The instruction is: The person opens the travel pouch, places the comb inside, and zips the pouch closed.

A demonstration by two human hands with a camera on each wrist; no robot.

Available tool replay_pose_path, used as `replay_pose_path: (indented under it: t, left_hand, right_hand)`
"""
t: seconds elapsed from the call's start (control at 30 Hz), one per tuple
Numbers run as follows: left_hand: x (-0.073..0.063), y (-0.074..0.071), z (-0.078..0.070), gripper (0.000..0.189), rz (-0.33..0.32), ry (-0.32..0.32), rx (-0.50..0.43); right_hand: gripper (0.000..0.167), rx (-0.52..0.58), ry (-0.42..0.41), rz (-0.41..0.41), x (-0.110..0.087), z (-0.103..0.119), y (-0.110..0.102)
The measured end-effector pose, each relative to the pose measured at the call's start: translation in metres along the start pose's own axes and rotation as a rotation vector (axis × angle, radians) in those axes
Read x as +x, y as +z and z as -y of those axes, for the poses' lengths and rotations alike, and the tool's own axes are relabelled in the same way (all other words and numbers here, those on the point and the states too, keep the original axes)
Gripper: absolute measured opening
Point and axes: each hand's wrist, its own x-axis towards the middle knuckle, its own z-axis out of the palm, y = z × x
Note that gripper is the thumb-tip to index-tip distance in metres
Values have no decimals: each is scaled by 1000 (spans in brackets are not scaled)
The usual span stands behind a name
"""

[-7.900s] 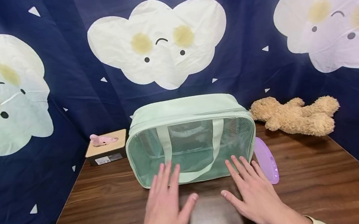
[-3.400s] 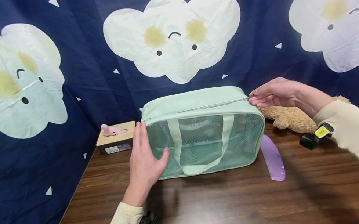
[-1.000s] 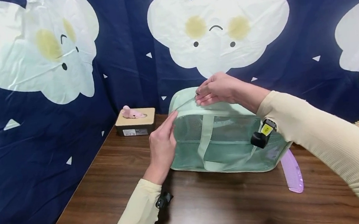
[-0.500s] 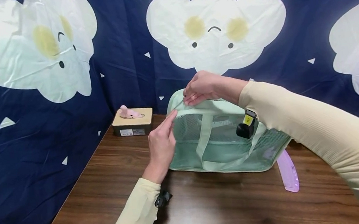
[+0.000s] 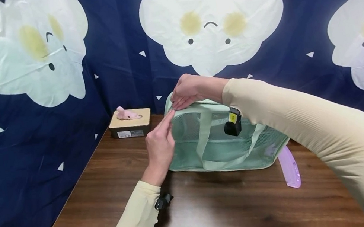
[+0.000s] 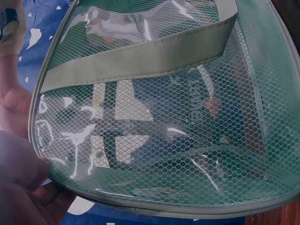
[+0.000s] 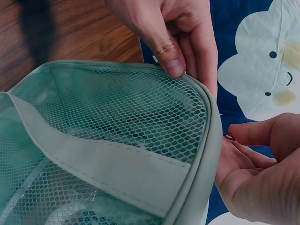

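A mint-green mesh bag [image 5: 186,154] with clear panels and a strap handle [image 5: 204,135] stands on the table. My left hand [image 5: 160,144] holds its upper left corner; in the right wrist view the thumb [image 7: 174,65] presses the front edge and the other fingers are behind. Right beside it, at the same corner, my right hand [image 5: 187,90] pinches the small dark zipper pull [image 7: 228,137]. The two hands nearly touch. My right forearm covers much of the bag's top, so most of the zipper is hidden.
A dark box with a wooden lid [image 5: 130,123] stands left of the bag, a pink plush toy [image 5: 126,114] on it. At the bag's right lies a purple comb [image 5: 289,166], partly behind it. A blue cloud-print curtain [image 5: 118,57] encloses the brown table [image 5: 110,196].
From the bag's right end, my right hand has drawn the zipper pull leftward to the left corner. My left hand has gone from resting flat on the side to gripping that corner.
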Motion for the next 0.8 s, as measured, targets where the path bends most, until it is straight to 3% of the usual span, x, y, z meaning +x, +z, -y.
replay_pose_path:
  t: [0.17, 0.43, 0.63, 0.8]
  left_hand:
    - [-5, -6, 1, 34, 0, -3, 6]
    - [2, -21, 12, 35, -20, -5, 45]
    - [0, -27, 19, 35, -24, -13, 53]
    - [3, -35, 29, 34, -35, -13, 72]
  right_hand:
    - [26, 18, 22, 21, 2, 1, 8]
    - [37, 168, 4, 35, -1, 13, 2]
    - [45, 271, -73, 46, -29, -1, -37]
    - [50, 441, -153, 18, -67, -44, -85]
